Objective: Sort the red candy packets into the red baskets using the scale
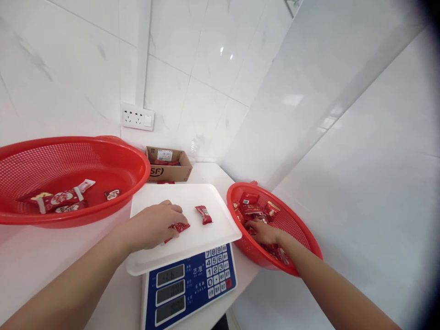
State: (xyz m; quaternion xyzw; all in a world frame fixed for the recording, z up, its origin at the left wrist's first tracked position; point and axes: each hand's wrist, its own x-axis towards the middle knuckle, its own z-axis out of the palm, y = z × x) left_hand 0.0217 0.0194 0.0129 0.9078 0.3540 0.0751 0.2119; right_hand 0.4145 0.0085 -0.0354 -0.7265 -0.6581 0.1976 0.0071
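Observation:
My left hand [154, 224] is over the white tray [206, 238] of a digital scale, its fingers closed around a small red wrapped snack packet [178, 227]. A second red packet [205, 214] lies on the tray to the right, apart from the hand. My right hand [263, 231] reaches into the right red plastic basket [299, 224], its fingers curled down among several red and gold packets [252, 208]. Its fingertips are partly hidden, and what they hold cannot be made out. Below the tray is the scale's blue panel [192, 284] with displays and number keys.
A larger red basket [134, 158] stands at the left with several red packets [63, 198] inside. Behind the tray sits an open cardboard box [172, 173] holding red items. A socket plate [138, 117] is on the tiled wall. The right basket stands by the right wall.

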